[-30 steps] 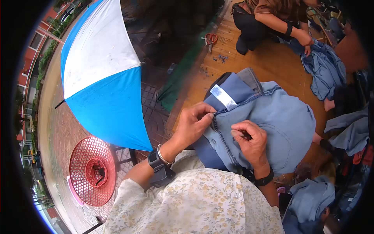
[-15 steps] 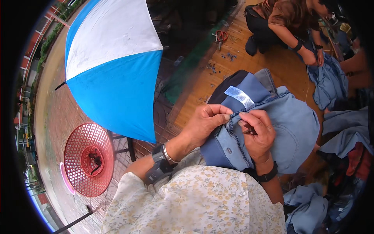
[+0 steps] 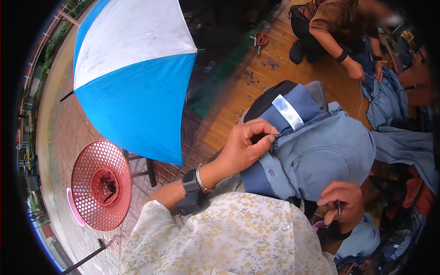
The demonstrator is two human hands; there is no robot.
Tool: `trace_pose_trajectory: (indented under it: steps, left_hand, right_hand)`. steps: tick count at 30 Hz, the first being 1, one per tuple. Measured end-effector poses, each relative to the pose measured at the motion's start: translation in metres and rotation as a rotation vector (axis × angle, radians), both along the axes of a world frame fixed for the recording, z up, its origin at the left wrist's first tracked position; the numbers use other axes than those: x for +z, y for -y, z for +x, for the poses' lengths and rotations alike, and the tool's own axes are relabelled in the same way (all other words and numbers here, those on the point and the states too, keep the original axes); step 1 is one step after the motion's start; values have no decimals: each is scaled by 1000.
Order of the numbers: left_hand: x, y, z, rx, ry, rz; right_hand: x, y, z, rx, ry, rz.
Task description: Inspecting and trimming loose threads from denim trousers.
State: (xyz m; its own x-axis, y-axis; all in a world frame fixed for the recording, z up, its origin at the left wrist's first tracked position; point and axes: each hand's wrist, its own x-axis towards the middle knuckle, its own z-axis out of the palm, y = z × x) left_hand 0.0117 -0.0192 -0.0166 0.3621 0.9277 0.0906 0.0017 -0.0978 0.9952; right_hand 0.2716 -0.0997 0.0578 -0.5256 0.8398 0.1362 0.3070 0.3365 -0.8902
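Observation:
A blue denim garment (image 3: 321, 156) lies bunched over my lap, with a buttonhole, a dark overlocked seam and a white label strip (image 3: 288, 112). At the seam's upper end my left hand (image 3: 245, 149) pinches the cloth between thumb and forefinger. Off the garment's lower right edge, my right hand (image 3: 343, 201) is closed, apart from the seam. A small slim metal tool (image 3: 339, 208) shows between its fingers; its kind is unclear. Most of that tool is hidden by the fingers.
A blue and white umbrella (image 3: 137, 96) stands open at left, above a red perforated plastic basket (image 3: 80, 192). Red-handled scissors (image 3: 261, 39) and scraps lie on the wooden floor (image 3: 339, 87). At upper right a person handles denim (image 3: 387, 98); more clothes (image 3: 405, 146) are piled at right.
My right hand has let go of the seam and moved down and right, away from the garment. The left hand still pinches the seam.

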Motion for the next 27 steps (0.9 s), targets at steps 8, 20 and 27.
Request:
trace_pose_trajectory:
  steps: [8,20,27]
  left_hand:
    - [2,-4,4,54,-164,623]
    - [-5,-1,-1,-7,-242,687]
    - [-6,-3,0,-61,-238,696]
  right_hand:
    - [-3,-29,-52,-472,63,26]
    - [-18,-53,-57,-443,-45,379]
    - [-28,-54,-53,-443,12,114]
